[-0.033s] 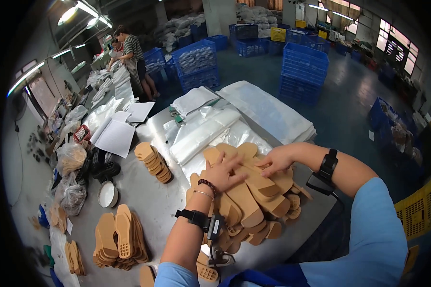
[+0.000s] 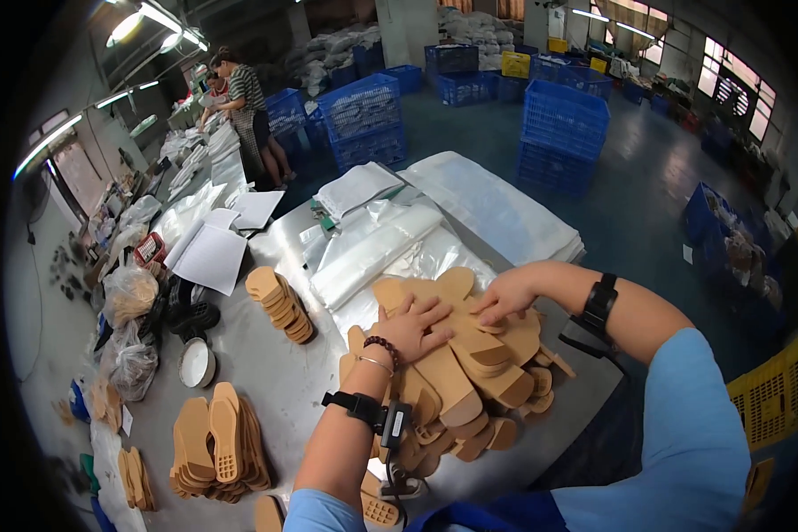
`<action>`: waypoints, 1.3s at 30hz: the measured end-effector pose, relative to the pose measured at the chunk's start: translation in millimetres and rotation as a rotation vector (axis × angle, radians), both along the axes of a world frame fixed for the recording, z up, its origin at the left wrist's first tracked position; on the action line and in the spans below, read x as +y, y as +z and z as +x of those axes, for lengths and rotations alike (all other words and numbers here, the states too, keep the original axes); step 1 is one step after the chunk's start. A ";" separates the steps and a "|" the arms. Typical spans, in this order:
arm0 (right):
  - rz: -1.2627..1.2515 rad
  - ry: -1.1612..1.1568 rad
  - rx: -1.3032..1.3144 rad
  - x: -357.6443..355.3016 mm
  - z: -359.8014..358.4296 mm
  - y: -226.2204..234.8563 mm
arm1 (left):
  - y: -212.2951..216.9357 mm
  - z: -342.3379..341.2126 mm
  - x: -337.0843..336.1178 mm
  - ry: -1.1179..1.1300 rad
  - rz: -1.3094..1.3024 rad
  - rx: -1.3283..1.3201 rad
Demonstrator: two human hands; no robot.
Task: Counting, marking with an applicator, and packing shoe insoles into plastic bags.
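Note:
A heap of tan shoe soles (image 2: 448, 381) lies on the metal table in front of me, with gridded heel undersides showing on some. My left hand (image 2: 414, 328) rests flat on top of the heap, fingers apart, holding nothing. At the far right of the heap, my right hand (image 2: 507, 294) has its fingers bent and closed at the edge of a sole; the fingertips are partly hidden. Dark straps with small devices circle both wrists. To the left stand a short stack of soles (image 2: 279, 303) and a larger upright bunch of soles (image 2: 217, 443).
Clear plastic bags (image 2: 377, 253) and a flat pile of plastic sheeting (image 2: 496, 204) lie beyond the heap. At left are a white bowl (image 2: 197, 363), an open notebook (image 2: 208, 253) and bagged items. Blue crates (image 2: 563, 133) stand on the floor; two people work far left.
My left hand has shifted slightly, its fingers a little closer together on the soles. The right hand's fingers have curled further down, and the view has moved slightly.

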State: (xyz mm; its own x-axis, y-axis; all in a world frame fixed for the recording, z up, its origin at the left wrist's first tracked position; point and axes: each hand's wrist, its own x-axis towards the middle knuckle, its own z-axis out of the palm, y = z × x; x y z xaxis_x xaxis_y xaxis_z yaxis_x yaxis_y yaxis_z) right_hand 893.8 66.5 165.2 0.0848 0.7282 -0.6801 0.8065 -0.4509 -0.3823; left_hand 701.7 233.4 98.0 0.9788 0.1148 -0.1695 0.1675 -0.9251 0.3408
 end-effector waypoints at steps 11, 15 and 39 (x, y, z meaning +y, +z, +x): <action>0.407 0.025 -0.250 153.9 128.8 -162.7 | -7.2 -1.8 -3.3 -0.013 -0.066 -0.070; 0.357 0.044 -0.343 168.6 130.1 -181.5 | -7.3 0.5 1.0 -0.007 -0.074 -0.104; 0.540 -0.136 -0.503 186.5 191.7 -160.0 | 0.8 -5.8 -14.0 -0.006 -0.003 -0.102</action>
State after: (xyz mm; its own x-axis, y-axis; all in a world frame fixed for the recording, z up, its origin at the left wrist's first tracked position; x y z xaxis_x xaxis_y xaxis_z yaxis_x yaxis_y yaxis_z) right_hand 1085.5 253.0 5.2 0.4042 0.9106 -0.0866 0.8928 -0.4133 -0.1789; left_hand 695.9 219.4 98.9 0.9917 0.1085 -0.0691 0.1262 -0.9248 0.3588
